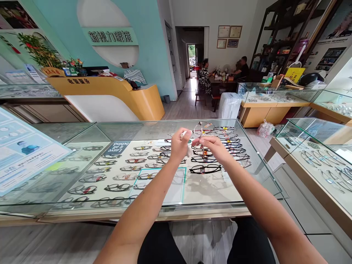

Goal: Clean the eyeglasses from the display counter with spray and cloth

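Over the glass display case (214, 200), my right hand (216, 146) pinches a pair of thin-rimmed eyeglasses (197, 129). The frame is held on its side, one round lens above the fingers and the other lower down. Just to the left, my left hand (179, 145) is closed around a white, crumpled cloth (189, 151) that shows between the thumb and fingers and hangs below them. The cloth is close beside the eyeglasses; whether it touches them I cannot tell. Beneath both hands, dark-framed glasses (205, 168) lie in rows inside the case.
A blue-and-white leaflet (27, 150) stands at the left. Another glass case (316, 161) is on the right. Beyond are a yellow-and-white counter (145, 102), a wrapped white box (230, 106) and two people seated at a table (222, 82).
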A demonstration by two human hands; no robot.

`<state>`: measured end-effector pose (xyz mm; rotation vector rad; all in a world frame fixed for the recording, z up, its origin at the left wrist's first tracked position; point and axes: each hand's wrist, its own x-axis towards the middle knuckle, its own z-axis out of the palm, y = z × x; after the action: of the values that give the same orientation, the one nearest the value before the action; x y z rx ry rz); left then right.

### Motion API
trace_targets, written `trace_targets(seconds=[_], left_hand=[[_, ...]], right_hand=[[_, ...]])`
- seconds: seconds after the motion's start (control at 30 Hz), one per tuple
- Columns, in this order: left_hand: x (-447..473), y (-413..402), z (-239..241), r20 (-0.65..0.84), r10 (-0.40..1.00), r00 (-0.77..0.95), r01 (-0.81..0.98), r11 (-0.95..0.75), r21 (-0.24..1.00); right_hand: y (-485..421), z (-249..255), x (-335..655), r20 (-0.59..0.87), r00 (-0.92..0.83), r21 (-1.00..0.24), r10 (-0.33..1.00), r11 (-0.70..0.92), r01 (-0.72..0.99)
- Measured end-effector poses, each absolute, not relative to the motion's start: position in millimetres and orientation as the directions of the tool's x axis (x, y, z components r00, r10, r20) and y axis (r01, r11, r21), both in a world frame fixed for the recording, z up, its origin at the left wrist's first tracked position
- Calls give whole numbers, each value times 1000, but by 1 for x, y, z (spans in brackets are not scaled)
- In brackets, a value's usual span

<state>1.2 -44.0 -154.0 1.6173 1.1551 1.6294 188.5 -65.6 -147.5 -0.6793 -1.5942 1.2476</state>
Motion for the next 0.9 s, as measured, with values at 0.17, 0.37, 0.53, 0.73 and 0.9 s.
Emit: trace_targets(seconds=[0.17, 0.37, 0.53, 0.73, 0.9], left_hand=[[1, -45, -154, 479, 871, -110, 133, -465, 875], [-1, -45, -152, 478, 876, -64, 128, -468, 874], [5, -50, -156, 532, 844, 69, 220, -533, 817], [-7, -42, -149, 416, 909, 14, 19, -417, 909], [-54, -5, -140, 243, 929, -278, -136, -288, 948]], right_hand=[[-65, -152, 187, 339, -415, -941, 844, 305, -147], [-57, -153, 193, 314, -282, -919, 907, 215, -330], [-59, -147, 194, 304, -239, -903, 922, 198, -382], [-57, -148, 198, 270, -204, -906, 941, 176, -385], [-52, -149, 205, 274, -190, -885, 943, 170, -434]])
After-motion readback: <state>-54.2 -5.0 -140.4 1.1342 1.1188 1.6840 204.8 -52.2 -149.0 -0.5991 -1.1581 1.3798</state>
